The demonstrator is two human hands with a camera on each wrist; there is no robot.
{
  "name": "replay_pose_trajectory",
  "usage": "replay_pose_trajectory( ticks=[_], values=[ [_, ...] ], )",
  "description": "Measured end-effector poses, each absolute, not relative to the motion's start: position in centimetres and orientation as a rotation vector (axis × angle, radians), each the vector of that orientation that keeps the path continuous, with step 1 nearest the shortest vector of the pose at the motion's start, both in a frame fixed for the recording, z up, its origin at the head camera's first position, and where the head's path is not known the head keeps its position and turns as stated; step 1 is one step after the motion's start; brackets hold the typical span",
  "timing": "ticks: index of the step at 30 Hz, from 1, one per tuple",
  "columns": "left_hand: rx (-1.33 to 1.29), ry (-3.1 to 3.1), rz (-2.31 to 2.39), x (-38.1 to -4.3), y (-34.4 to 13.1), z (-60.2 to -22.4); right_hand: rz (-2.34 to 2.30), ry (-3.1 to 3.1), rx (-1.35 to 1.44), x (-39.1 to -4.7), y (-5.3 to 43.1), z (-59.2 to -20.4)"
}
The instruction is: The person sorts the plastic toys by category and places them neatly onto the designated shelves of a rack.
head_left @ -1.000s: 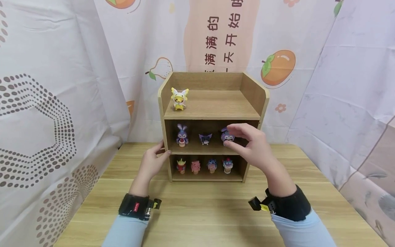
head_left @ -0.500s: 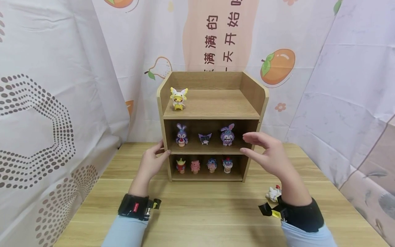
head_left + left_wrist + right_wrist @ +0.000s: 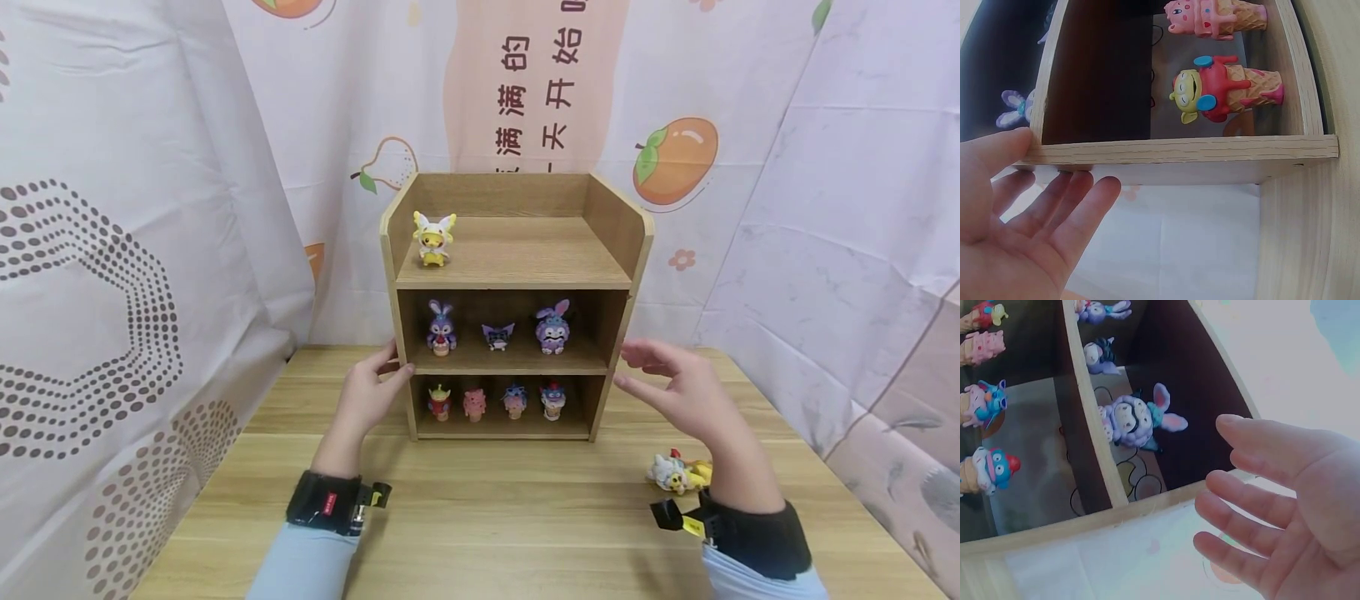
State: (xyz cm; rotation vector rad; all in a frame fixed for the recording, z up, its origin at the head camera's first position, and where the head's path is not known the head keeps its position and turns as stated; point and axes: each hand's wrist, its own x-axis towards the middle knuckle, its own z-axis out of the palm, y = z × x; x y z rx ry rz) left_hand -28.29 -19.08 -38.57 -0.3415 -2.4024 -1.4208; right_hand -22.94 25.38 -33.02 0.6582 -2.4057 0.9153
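A wooden three-tier shelf (image 3: 517, 365) stands on the table in the head view. My left hand (image 3: 369, 396) holds its left side panel, thumb at the front edge and fingers along the outside, as the left wrist view shows. My right hand (image 3: 686, 392) is beside the right side panel, fingers loosely bent around nothing. Nearest to it on the middle tier stands a purple rabbit figurine (image 3: 1132, 420) with pink ears. Left of that are a small dark purple figurine (image 3: 498, 336) and another purple rabbit figurine (image 3: 441, 330). A yellow-and-white figurine (image 3: 432, 240) stands on the top tier.
Several ice-cream-cone figurines line the bottom tier, among them a red-and-green one (image 3: 1210, 90) and a pink one (image 3: 1200, 17). A yellow-and-white figurine (image 3: 678, 472) lies on the table (image 3: 495, 517) near my right wrist. Printed curtains (image 3: 300, 100) hang behind and at the sides.
My right hand has drawn back from the purple rabbit figurine, out of the middle tier to the right. The figurine on the table has come into sight. My left hand stays at the shelf.
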Motion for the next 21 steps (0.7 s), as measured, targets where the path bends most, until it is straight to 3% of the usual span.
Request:
replay_pose_trajectory(
  ticks=[21],
  values=[
    [-0.329, -2.406, -1.447, -28.2, -19.0, -38.5, 0.838, -2.785, 0.583, -23.0, 28.5, -35.4]
  ],
)
